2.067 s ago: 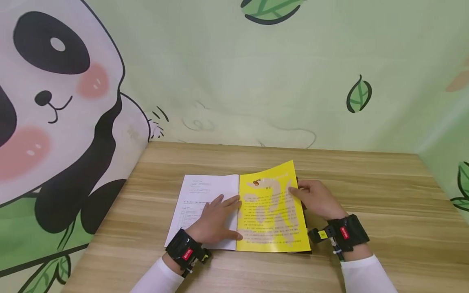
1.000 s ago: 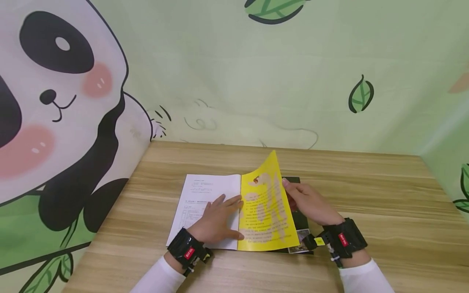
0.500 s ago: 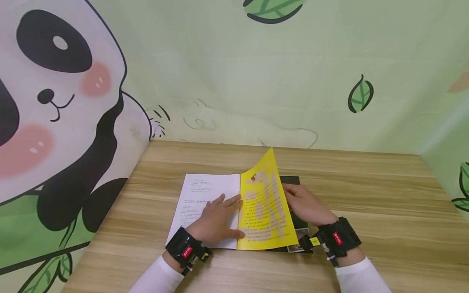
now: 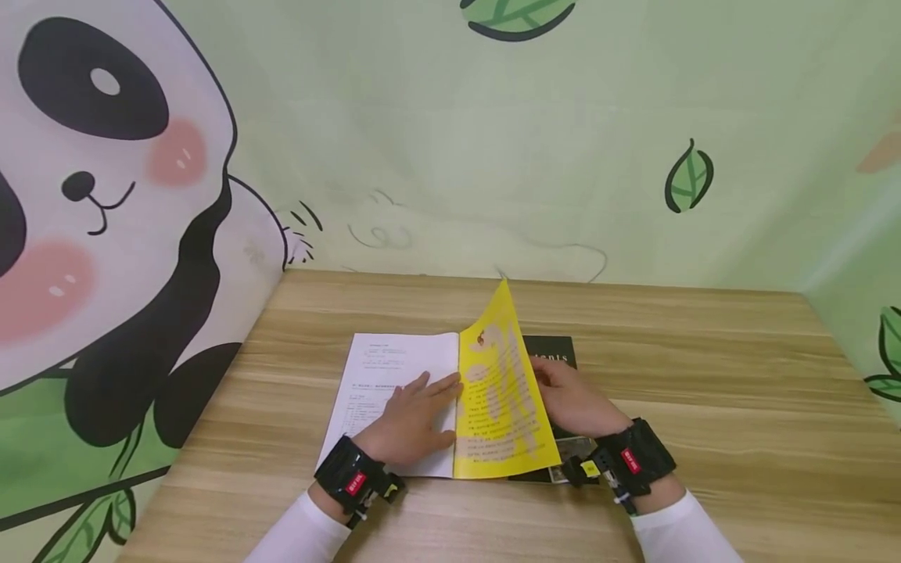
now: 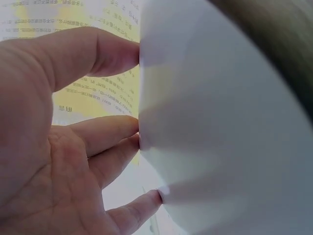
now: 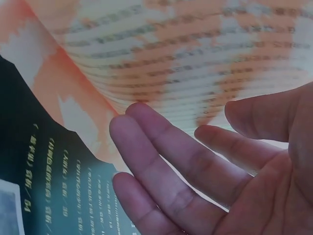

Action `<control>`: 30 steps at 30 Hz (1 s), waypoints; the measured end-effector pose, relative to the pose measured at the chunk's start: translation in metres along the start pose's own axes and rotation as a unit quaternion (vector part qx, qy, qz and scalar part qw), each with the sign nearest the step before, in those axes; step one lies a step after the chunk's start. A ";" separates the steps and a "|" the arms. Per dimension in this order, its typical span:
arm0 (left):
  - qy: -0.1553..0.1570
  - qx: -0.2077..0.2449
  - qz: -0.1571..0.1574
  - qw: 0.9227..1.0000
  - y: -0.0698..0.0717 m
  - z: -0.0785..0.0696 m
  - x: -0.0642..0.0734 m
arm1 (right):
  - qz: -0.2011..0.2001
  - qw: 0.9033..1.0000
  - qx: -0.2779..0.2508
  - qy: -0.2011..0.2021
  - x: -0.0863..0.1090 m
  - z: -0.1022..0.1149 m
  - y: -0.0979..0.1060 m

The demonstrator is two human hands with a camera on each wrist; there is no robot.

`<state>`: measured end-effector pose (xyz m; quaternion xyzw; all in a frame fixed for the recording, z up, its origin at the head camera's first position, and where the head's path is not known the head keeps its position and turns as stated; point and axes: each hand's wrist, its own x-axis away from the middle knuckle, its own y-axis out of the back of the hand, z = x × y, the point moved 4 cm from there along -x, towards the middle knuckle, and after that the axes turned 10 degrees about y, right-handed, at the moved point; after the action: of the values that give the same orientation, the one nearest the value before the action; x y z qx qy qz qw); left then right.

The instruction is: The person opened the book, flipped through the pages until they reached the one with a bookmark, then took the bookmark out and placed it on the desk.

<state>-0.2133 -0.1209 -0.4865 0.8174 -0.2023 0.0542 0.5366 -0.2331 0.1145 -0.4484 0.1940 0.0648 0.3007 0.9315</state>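
An open magazine lies on the wooden table, with a white printed page [image 4: 373, 363] on its left side. From the spine a yellow printed page [image 4: 503, 418] rises, its far corner bent upward and its outer edge lifted. My left hand [image 4: 408, 422] rests with spread fingers on the white page beside the spine; its fingertips [image 5: 128, 54] touch the paper in the left wrist view. My right hand [image 4: 580, 399] is behind the lifted page, over a dark page [image 4: 563, 344]. In the right wrist view, its fingers [image 6: 161, 181] are loosely extended and the thumb is apart, pinching nothing.
The wooden tabletop [image 4: 739, 407] extends around the magazine. Behind it hangs a pale green backdrop [image 4: 436, 141] with a panda [image 4: 134, 258] and leaves. A small picture [image 4: 579, 450] shows on the dark page by the right wrist strap [image 4: 637, 457].
The yellow page has lifted and swung left, uncovering the dark page beneath. My right hand moved left, from holding the page's outer edge to behind it. My left hand stayed in place.
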 end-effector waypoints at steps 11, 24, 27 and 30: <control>0.005 0.015 -0.006 1.000 0.000 0.005 -0.002 | 0.023 0.997 -0.055 0.050 -0.004 -0.002 -0.009; -0.007 0.008 -0.015 1.000 0.000 0.006 -0.002 | 0.000 0.999 0.028 0.037 -0.010 0.002 -0.035; -0.008 0.007 -0.018 1.000 0.001 0.006 -0.002 | -0.004 0.999 0.047 0.022 -0.010 0.003 -0.041; -0.008 0.006 -0.017 1.000 0.001 0.006 -0.002 | -0.005 0.999 0.052 0.014 -0.010 0.004 -0.045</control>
<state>-0.2164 -0.1259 -0.4884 0.8240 -0.1925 0.0403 0.5313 -0.2167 0.0739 -0.4623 0.2375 0.0944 0.2946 0.9208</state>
